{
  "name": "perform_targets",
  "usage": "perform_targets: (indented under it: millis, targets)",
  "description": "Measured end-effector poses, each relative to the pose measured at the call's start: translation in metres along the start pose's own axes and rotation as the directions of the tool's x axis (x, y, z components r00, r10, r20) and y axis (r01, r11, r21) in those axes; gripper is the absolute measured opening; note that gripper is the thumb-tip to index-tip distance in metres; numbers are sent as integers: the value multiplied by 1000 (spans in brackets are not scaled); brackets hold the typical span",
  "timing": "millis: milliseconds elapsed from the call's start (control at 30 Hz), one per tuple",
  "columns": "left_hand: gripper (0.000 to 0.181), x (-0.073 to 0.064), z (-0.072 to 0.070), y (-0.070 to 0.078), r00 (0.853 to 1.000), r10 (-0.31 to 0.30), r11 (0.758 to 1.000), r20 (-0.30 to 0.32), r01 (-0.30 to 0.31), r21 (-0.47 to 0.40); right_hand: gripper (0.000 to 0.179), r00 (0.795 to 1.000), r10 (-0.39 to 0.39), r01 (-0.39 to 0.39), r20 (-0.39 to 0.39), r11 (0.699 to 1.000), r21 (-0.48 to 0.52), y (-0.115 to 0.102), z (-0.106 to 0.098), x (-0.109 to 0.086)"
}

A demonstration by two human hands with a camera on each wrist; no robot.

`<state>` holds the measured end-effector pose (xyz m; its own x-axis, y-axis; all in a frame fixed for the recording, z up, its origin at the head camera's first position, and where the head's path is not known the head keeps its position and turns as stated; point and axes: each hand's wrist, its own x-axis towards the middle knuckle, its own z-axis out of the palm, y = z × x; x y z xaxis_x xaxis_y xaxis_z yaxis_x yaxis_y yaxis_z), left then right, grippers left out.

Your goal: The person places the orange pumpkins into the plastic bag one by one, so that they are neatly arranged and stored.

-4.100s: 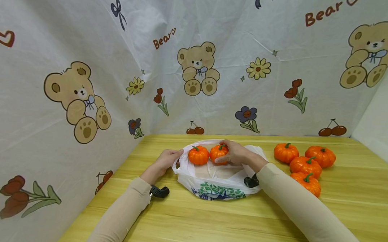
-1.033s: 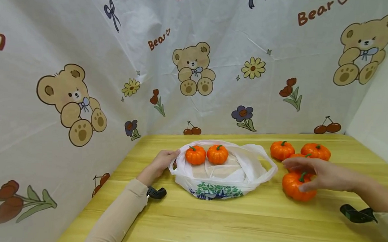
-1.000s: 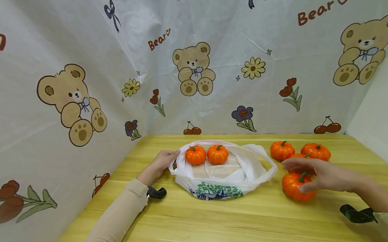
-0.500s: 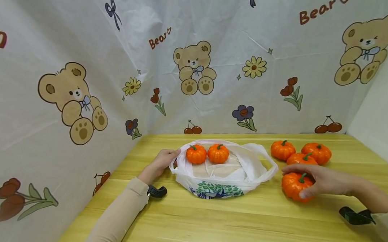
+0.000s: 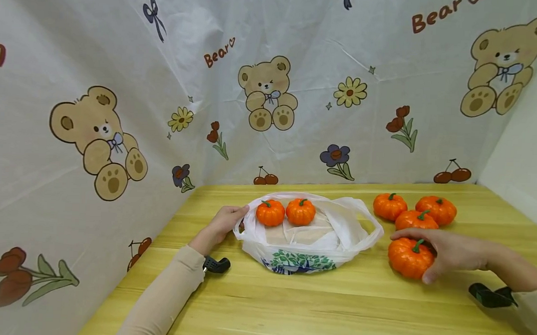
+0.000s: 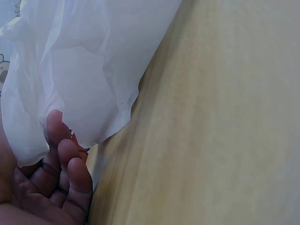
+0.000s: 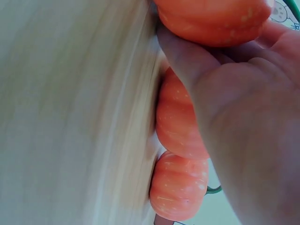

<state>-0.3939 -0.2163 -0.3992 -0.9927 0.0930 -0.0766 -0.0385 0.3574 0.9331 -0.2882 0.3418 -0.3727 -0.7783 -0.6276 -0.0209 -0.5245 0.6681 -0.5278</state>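
Note:
A white plastic bag (image 5: 300, 261) with a green and blue tree print lies with its mouth spread. Two small orange pumpkins (image 5: 270, 213) sit inside it, side by side at the back left. My left hand (image 5: 223, 220) pinches the bag's left edge near the handle; in the left wrist view the bag (image 6: 84, 70) hangs between thumb and fingers. To the right, my right hand (image 5: 460, 251) grips the nearest loose pumpkin (image 5: 408, 261), thumb on its front right side and fingers over its back. In the right wrist view the thumb lies against that pumpkin (image 7: 215, 21).
Behind the gripped pumpkin stand three more pumpkins (image 5: 416, 220), close together. The wooden table (image 5: 289, 308) ends at a wall sheet (image 5: 318, 50) printed with bears and flowers. At the right is a plain white wall (image 5: 524, 173).
My right hand has left the pumpkin inside the bag and gone right to the front loose pumpkin. Over the last second it has lowered and closed round it. The left hand stays put.

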Motion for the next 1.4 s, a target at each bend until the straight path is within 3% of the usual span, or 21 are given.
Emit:
perform_targets:
  millis: [167, 367, 667, 933, 1100, 1400]
  targets:
    - [44, -1, 1, 0, 1000, -9, 1000, -5, 9, 8, 93, 999, -35, 35, -16, 999, -21, -2, -2, -2]
    - [44, -1, -1, 1, 1000, -7, 1000, -11, 6, -6, 90, 990, -135, 137, -26, 987, 82, -9, -14, -3]
    - [43, -2, -3, 0, 1000, 2, 1000, -4, -2, 0, 83, 983, -184, 178, 10, 964, 198, -25, -24, 2]
    - [43, -2, -2, -1, 1000, -6, 1000, 6, 6, -4, 76, 993, -122, 120, -6, 969, 214, -36, -23, 4]
    - [43, 0, -3, -1, 1000, -2, 1000, -2, 2, -3, 73, 995, -85, 94, -53, 979, 179, -45, -23, 14]
    - [43, 1, -2, 0, 1000, -1, 1000, 3, 1, 0, 71, 997, -14, 30, -79, 977, 209, -60, -28, 31]
